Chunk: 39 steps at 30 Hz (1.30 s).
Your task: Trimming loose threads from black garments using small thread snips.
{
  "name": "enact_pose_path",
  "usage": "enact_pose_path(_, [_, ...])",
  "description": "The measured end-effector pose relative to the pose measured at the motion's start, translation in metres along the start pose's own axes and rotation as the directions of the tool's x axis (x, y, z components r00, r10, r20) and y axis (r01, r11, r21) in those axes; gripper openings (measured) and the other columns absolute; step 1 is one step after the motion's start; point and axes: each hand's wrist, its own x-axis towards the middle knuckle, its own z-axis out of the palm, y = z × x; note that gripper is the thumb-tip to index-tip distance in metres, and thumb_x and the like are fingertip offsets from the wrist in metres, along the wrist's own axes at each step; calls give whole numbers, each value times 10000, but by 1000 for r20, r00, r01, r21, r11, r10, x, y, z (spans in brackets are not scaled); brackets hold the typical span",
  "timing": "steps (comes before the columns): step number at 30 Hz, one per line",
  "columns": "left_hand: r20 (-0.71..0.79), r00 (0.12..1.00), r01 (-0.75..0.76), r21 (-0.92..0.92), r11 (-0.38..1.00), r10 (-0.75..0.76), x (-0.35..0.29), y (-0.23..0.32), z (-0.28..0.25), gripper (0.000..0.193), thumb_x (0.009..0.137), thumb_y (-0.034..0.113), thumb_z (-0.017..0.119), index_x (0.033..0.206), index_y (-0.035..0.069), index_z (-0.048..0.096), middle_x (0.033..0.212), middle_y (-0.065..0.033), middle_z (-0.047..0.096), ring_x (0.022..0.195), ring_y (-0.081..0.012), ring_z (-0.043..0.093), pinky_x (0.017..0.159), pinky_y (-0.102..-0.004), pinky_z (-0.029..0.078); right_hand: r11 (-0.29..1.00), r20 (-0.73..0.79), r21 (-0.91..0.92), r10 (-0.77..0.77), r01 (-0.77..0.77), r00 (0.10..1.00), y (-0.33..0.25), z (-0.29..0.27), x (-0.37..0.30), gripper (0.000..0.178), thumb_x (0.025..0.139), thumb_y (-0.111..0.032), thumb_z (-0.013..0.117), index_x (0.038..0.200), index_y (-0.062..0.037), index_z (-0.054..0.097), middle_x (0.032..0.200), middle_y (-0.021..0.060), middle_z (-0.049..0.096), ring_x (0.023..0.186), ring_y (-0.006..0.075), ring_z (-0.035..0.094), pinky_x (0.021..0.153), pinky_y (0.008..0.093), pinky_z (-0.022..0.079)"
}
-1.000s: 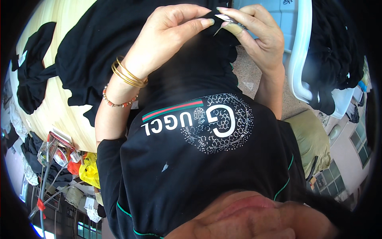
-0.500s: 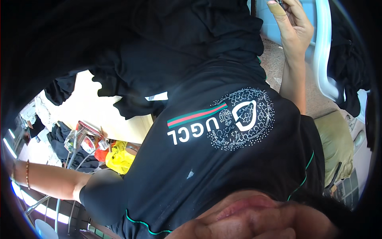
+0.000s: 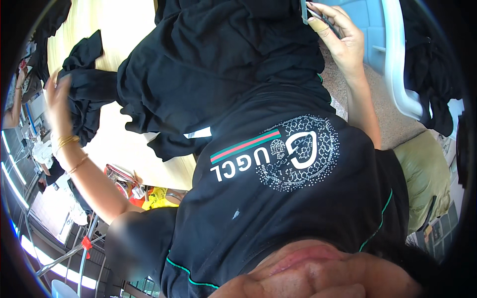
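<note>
Black cloth, the landmark: spread in loose folds, partly upon a pale worktop. To the upper right of the cloth, the right hand has its grip closed around a slender dark tool, the thumb bearing a tan wrap. To the left of the cloth, the left hand, blurred, is raised near a smaller black piece; whether its grip is released or grasping cannot be told. Right of the cloth: a light-blue tub with a pale rim
</note>
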Motion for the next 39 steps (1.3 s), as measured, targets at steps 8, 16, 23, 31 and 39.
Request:
enact_pose_path(8, [60, 892, -433, 399, 808, 448, -79, -38, 104, 202, 995, 145, 542, 1111, -4, 613, 1023, -177, 625, 991, -362, 599, 883, -406, 490, 492, -272, -769, 328, -409, 905, -35, 6, -8, 424, 896, -40, 716, 1304, 12, 612, 905, -13, 565, 763, 45, 477, 747, 181, 407])
enact_pose_path(16, [-382, 920, 325, 618, 715, -88, -67, -123, 41, 579, 1001, 577, 389, 973, 122, 745, 894, -180, 717, 800, -395, 691, 688, -507, 547, 258, -424, -706, 592, -659, 686, 18, -35, 1, 328, 854, -184, 784, 1127, -32, 686, 749, -84, 485, 676, 8, 420, 623, 182, 341])
enact_pose_path(23, [-301, 919, -133, 367, 921, 253, -25, -24, 14, 357, 907, 299, 704, 1116, 10, 702, 1036, -170, 693, 1015, -304, 638, 934, -400, 478, 530, -128, -576, 694, -623, 708, -7, 45, 27, 172, 909, -163, 706, 1005, -22, 681, 902, -21, 664, 838, 51, 592, 782, 220, 470])
enact_pose_path(31, [307, 563, -647, -414, 641, 767, -89, 204, 134, 609, 672, -43, 665, 1273, -3, 572, 1364, -179, 559, 1324, -367, 489, 1158, -445, 343, 755, 418, -371, 655, -540, 629, -12, 149, 40, 204, 869, -149, 735, 968, 23, 689, 801, 68, 692, 743, 110, 633, 692, 271, 495])
enact_pose_path(39, [439, 720, -430, -325, 842, 537, -87, 138, 77, 570, 646, -119, 449, 1188, -65, 618, 1212, -189, 654, 1241, -327, 584, 1098, -367, 383, 564, 93, -454, 800, -690, 593, -36, 68, 17, 254, 868, -98, 734, 1116, -50, 708, 820, -13, 687, 731, 35, 597, 694, 214, 475])
